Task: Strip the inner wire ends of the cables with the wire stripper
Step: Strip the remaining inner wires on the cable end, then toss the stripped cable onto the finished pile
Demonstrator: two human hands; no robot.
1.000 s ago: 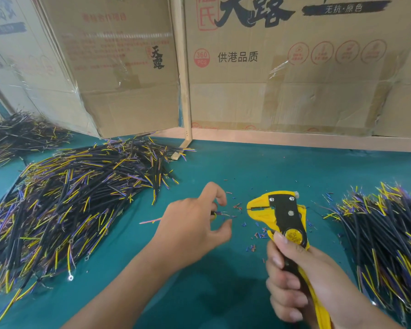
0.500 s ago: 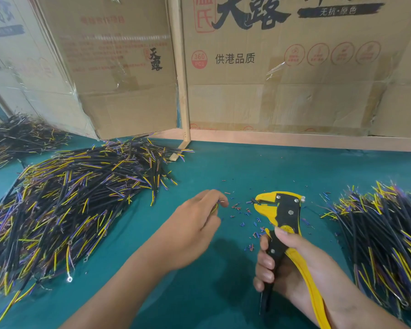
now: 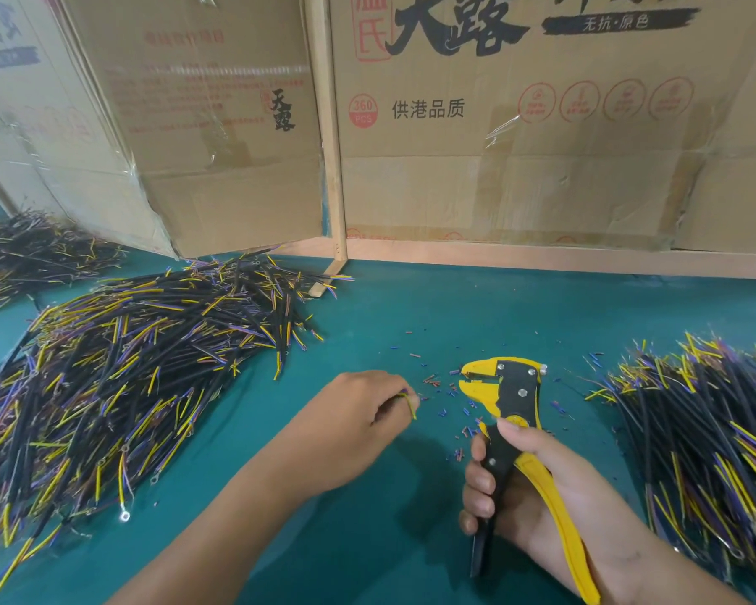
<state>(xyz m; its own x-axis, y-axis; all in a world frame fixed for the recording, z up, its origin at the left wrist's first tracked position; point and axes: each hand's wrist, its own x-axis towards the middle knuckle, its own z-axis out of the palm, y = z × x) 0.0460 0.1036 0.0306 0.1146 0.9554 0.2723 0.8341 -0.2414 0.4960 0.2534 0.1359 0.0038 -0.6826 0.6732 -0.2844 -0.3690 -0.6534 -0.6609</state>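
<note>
Left hand: the left hand (image 3: pixel 350 423) is curled, and a short cable (image 3: pixel 409 401) is pinched between thumb and fingertips; only its yellow and purple inner wire ends are seen poking out, just left of the tool's head and apart from it.
Right hand: the right hand (image 3: pixel 537 486) is wrapped round the handles of a yellow-and-black wire stripper (image 3: pixel 505 399), with the thumb laid on the pivot; the handles appear spread and the mouth of the tool is pointed at the left hand.
Between the hands: small red, blue and purple insulation offcuts (image 3: pixel 437 384) are scattered on the green table mat (image 3: pixel 411 312).
Left pile: a large heap of black cables (image 3: pixel 140 369) with yellow and purple ends, some fitted with ring terminals, is spread to the left.
Right pile: a smaller heap of like cables (image 3: pixel 699 421) is laid to the right.
Far pile: a third heap (image 3: pixel 31 251) is seen at the far left.
Progress: some stripping is judged done from the offcuts; which pile is finished cannot be told, and many cables are probably left.
Writing: on the cardboard boxes (image 3: pixel 542 124) behind, "天露", "供港品质", "360 PCS" and "无抗·原色" can be read.
</note>
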